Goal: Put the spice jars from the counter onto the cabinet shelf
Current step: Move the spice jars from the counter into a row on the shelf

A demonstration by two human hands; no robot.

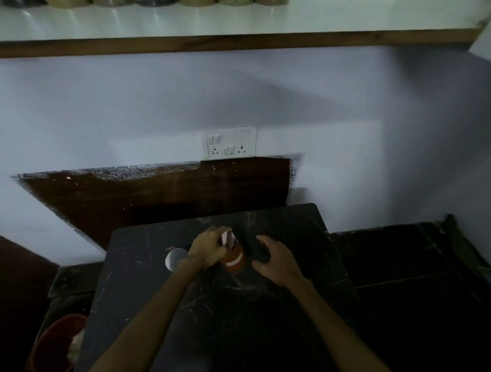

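Observation:
A spice jar (pixel 235 259) with orange-red contents and a pale lid stands on the dark counter (pixel 186 318). My left hand (pixel 206 248) is wrapped around its left side and top. My right hand (pixel 276 259) hovers just right of the jar with fingers spread, holding nothing. A second jar (pixel 174 259), seen as a pale round lid, stands left of my left wrist. The white cabinet shelf (pixel 239 24) with a wooden front edge runs across the top, and the bottoms of several jars (pixel 196 2) show along it.
A white switch and socket plate (pixel 231 142) is on the wall above a dark wooden board (pixel 159 193). A red bucket (pixel 57 342) stands at the lower left. Dark floor lies to the right of the counter.

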